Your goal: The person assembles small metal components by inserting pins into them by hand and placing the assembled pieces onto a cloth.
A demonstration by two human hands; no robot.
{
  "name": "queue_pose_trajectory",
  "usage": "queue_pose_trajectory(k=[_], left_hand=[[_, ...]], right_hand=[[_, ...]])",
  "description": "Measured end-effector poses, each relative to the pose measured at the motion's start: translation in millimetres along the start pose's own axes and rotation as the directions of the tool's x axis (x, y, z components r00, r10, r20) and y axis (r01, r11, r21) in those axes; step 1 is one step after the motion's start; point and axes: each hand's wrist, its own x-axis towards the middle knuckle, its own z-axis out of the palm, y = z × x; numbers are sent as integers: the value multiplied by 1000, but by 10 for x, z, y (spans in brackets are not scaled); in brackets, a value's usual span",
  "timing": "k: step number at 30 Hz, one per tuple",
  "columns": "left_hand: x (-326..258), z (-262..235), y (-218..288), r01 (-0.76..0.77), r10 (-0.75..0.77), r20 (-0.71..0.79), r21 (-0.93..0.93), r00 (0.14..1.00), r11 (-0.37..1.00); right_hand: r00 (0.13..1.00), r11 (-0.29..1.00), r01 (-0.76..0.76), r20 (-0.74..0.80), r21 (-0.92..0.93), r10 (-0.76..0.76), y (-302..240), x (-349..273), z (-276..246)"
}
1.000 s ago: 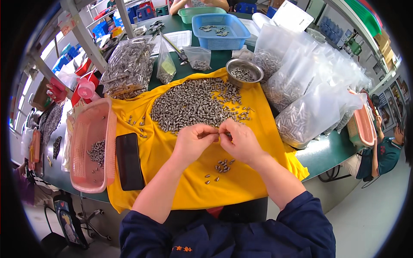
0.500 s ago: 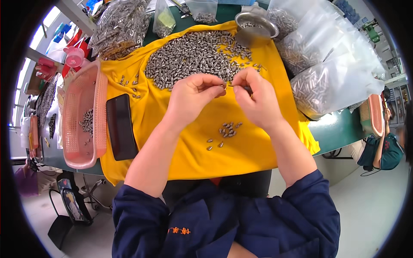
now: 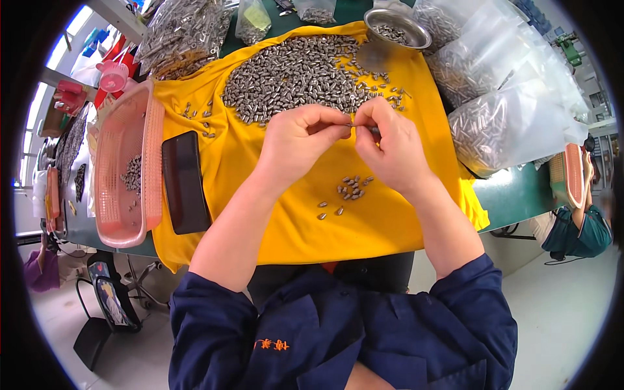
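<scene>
My left hand and my right hand meet tip to tip above a yellow cloth, both pinched closed. A small thin metal part shows between the fingertips, at the edge of my right hand's pinch. What my left fingers hold is too small to make out. Behind the hands spreads a large pile of small silver bullet-shaped metal pieces. Nearer me, below my right hand, lies a little group of the same pieces, with a few loose ones beside it.
A black phone lies left of my arm, beside a pink plastic basket holding some pieces. Clear bags of metal parts crowd the right side. A steel bowl stands at the back, near a bagged heap. Other people sit farther off.
My fingertips have come together from a small gap, with my left hand shifting right. The whole view has shifted slightly; the pile and the small group look unchanged.
</scene>
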Motion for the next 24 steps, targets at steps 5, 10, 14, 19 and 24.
queue_pose_trajectory(k=[5, 10, 14, 19, 24], left_hand=[[5, -25, -22, -14, 14, -1, 55, 1000, 998], [46, -29, 57, 13, -25, 48, 221, 999, 975], [69, -29, 1, -66, 57, 42, 255, 998, 965], [172, -325, 52, 74, -41, -120, 280, 992, 957], [409, -6, 187, 12, 3, -85, 166, 996, 986]], right_hand=[[1000, 1000, 1, -8, -1, -1, 1, 1, 48], [997, 997, -70, 31, 31, 69, 6, 28, 23], [996, 987, -83, -28, 136, 87, 11, 35, -55], [944, 866, -183, -162, 466, 287, 104, 136, -343], [952, 904, -123, -209, 409, 224, 163, 115, -352]])
